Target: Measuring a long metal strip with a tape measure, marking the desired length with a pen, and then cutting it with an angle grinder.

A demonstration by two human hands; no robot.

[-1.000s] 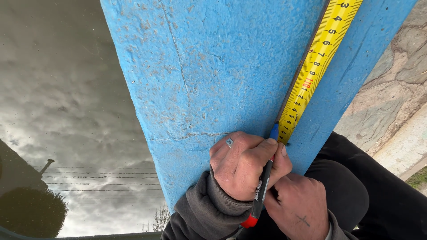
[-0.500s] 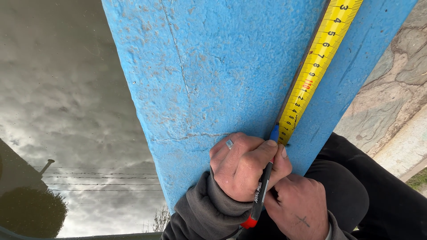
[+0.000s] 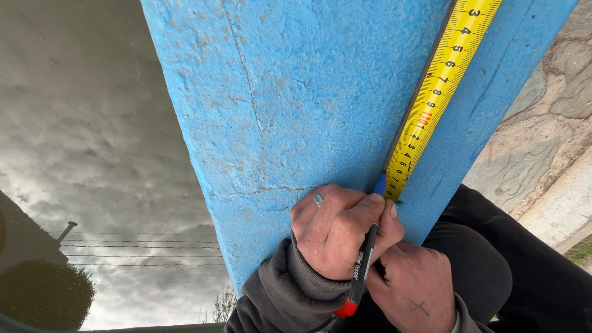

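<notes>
**Marker tip at the tape's end on the blue beam**

The left hand has its fingers clenched around a black marker with a red cap end, thumb and forefinger pinching it near the blue tip, which touches the painted blue concrete beam. The yellow measuring tape runs along the beam's edge, its end just beside those fingertips. The right hand lies below, touching the left; I cannot tell whether it grasps anything.
</notes>
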